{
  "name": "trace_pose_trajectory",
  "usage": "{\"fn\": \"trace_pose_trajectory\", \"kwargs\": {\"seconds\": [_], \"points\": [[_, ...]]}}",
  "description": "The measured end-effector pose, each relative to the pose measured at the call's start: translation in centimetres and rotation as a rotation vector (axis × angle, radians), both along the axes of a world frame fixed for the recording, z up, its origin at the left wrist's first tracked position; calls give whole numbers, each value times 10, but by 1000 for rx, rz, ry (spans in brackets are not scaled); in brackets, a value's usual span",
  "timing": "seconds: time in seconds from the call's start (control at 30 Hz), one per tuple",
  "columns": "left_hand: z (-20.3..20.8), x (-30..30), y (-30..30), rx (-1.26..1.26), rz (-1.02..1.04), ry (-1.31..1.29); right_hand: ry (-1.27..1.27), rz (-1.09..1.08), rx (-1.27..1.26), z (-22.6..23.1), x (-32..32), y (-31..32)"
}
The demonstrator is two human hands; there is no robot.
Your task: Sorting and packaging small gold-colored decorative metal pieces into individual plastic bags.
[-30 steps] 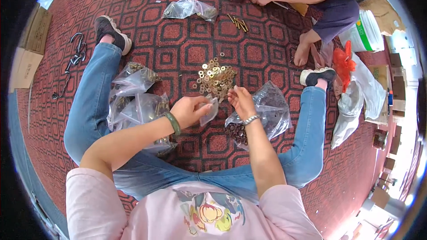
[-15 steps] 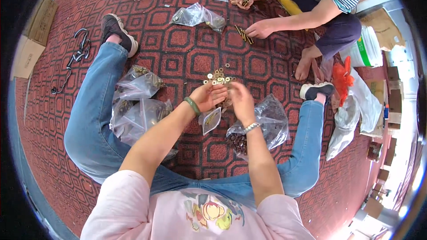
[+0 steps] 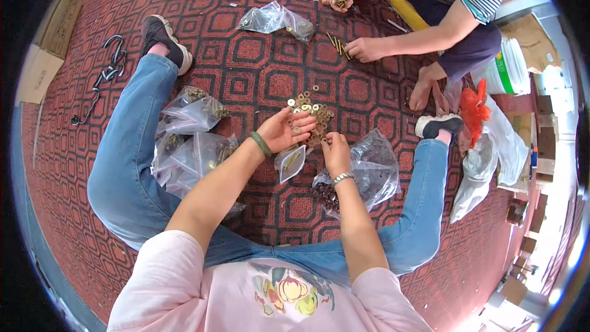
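On the carpet in front of me lies a loose pile of brass-coloured washers (image 3: 319,124). My left hand (image 3: 281,131) is palm up at its left edge, fingers stretched, with what look like a few washers resting on it. My right hand (image 3: 337,155) reaches to the pile's near right side, fingertips pinched together on a washer. Between my wrists lies a small clear zip bag (image 3: 290,163) with brass-coloured pieces inside. By my right wrist sits a larger clear bag (image 3: 372,169) with dark small parts at its mouth.
Filled zip bags (image 3: 195,154) lie beside my left leg, and another bag (image 3: 276,21) lies farther off. Across from me a person's hand (image 3: 365,49) touches brass-coloured rods (image 3: 338,44); their other hand holds more. A white bucket (image 3: 507,67) and a red bag (image 3: 474,114) stand right.
My right hand has drawn back from beside my left fingers, down to the near right edge of the pile. My left hand has shifted slightly left. The other person's near hand has moved slightly right.
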State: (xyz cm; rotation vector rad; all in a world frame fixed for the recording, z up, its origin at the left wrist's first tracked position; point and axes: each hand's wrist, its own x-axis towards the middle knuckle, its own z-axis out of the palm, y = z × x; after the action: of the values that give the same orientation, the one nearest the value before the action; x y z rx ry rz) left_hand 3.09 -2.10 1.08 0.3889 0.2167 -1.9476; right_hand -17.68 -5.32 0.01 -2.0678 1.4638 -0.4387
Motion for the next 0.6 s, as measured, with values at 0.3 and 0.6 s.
{"fn": "trace_pose_trajectory", "kwargs": {"seconds": [0.3, 0.6], "points": [[5, -3, -1, -22, -41, -40, -256, -113, 153, 19, 7, -17], [1, 5, -10, -98, -8, 28, -647, -208, 623, 68, 56, -27]]}}
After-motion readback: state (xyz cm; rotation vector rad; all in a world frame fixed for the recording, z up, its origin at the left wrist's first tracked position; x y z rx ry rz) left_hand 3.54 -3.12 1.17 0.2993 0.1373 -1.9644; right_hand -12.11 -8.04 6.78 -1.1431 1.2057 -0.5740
